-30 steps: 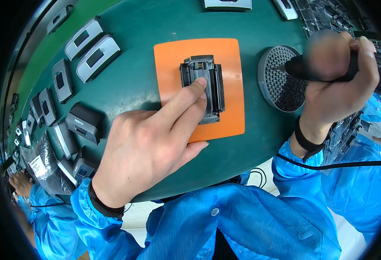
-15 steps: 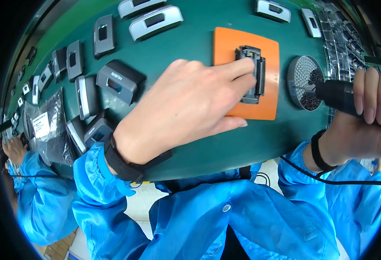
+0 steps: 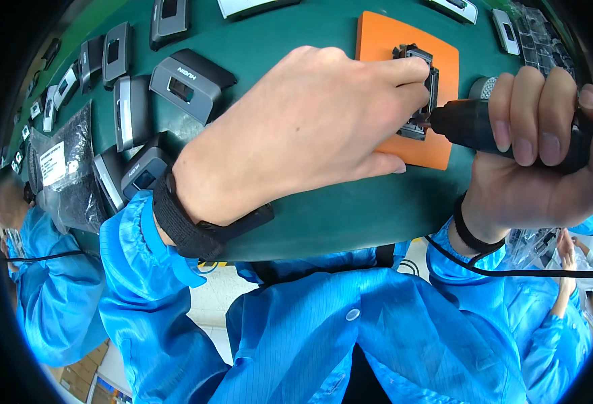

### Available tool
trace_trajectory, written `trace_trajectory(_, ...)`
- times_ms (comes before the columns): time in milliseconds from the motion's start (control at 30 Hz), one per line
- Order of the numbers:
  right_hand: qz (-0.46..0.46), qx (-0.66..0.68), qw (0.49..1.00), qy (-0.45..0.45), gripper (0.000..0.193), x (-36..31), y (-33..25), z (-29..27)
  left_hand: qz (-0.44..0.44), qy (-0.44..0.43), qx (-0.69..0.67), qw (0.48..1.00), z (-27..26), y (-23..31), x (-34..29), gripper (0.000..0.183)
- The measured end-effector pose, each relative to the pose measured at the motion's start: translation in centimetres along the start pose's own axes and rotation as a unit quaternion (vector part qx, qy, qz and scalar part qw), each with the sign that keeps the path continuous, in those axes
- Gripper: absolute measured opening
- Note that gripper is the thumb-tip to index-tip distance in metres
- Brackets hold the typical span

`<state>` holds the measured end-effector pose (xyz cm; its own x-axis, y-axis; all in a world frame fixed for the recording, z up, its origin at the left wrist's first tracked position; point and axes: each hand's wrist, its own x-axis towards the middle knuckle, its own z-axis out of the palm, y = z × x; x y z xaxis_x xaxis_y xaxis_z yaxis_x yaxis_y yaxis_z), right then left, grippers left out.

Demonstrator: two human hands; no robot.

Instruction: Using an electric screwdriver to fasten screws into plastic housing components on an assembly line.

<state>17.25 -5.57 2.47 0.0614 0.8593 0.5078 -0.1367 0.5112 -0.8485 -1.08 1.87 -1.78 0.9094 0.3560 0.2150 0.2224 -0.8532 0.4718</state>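
Observation:
A small black rectangular module [image 3: 414,130] lies on an orange pad [image 3: 438,156] on the green table. My left hand [image 3: 303,124] reaches over it from the left, its bent fingers pressed on the module's top and the thumb out over the pad's near edge. In my right hand [image 3: 532,192] is a black electric screwdriver [image 3: 468,124], gripped with the fingers wrapped round its body. The tip of the screwdriver is at the module's near end, close under my left fingers. Exactly where the tip touches is too small to tell.
A round dish [image 3: 483,87] shows partly behind my right hand. Several grey housings [image 3: 190,84] stand on the left, beside a plastic bag [image 3: 74,168] of dark parts. Clear trays [image 3: 542,40] lie at the far right. A cable [image 3: 539,273] runs past my right wrist; a co-worker's sleeve [image 3: 60,289] is at left.
My right hand has brought the screwdriver left from the screw dish to the module. My left hand remains on the module. The whole view has shifted a little.

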Motion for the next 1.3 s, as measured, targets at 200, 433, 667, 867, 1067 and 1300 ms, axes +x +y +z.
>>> trace_trajectory(200,0.005,-0.008,1.000,-0.004,0.026,0.2,0.2,-0.1,0.009,0.010,0.000,1.000,0.2,-0.1,0.2,0.057)
trace_trajectory(433,0.011,-0.029,0.999,-0.019,0.026,0.7,0.0,0.5,0.000,0.001,-0.004,1.000,0.0,-0.2,0.2,0.054)
trace_trajectory(667,-0.012,-0.045,0.996,-0.079,0.024,0.6,1.2,0.9,-0.002,-0.020,-0.029,0.999,-0.1,0.1,0.0,0.046)
trace_trajectory(867,-0.028,-0.035,0.999,-0.027,0.021,0.7,1.6,1.8,0.017,0.023,-0.041,0.999,-0.1,0.0,0.0,0.035)
trace_trajectory(1067,-0.016,0.034,0.999,-0.026,0.018,1.6,0.4,0.8,0.002,-0.020,-0.033,0.999,-1.8,-0.5,0.1,0.040)
trace_trajectory(1300,-0.117,0.077,0.969,0.205,0.016,0.0,-4.9,-5.8,0.211,0.066,0.218,0.950,-2.0,0.7,1.9,0.015)
